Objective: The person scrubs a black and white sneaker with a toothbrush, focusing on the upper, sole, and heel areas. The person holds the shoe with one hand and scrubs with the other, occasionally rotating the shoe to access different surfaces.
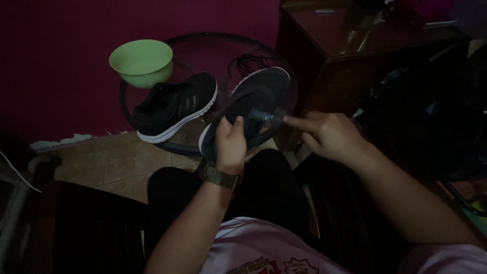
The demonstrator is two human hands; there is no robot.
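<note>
a deep magenta painted wall (61,66) fills the left and top of the view, flat and matte, with a ragged pale strip of chipped paint along its foot where it meets the glazed tan floor tiles (116,162). to the right stands a dark brown wooden cabinet (355,56) with a smooth, slightly glossy top and square edges. in front of the wall sits a round table with a dark glass top (203,50), its thin curved rim catching faint light. on that glass, at the back left, rests a smooth light green plastic bowl (142,61), deep and rounded. just beside the bowl, on the glass, lies a black mesh sneaker with a white rubber sole (175,106), on its side with faint stripes showing. a loose tangle of thin black shoelace (248,62) lies at the back of the table. the second black sneaker with a white-edged sole (253,109) is held up in the air over the person's lap, between the table edge and their black-clad knees, tilted with its dark interior facing the camera. the left hand (231,147) is closed around the heel end of this shoe, thumb on top, a brass-coloured metal wristwatch (219,176) on its wrist. the right hand (327,134) is loosely curled with its index finger stretched out, the tip touching the shoe's side.
</note>
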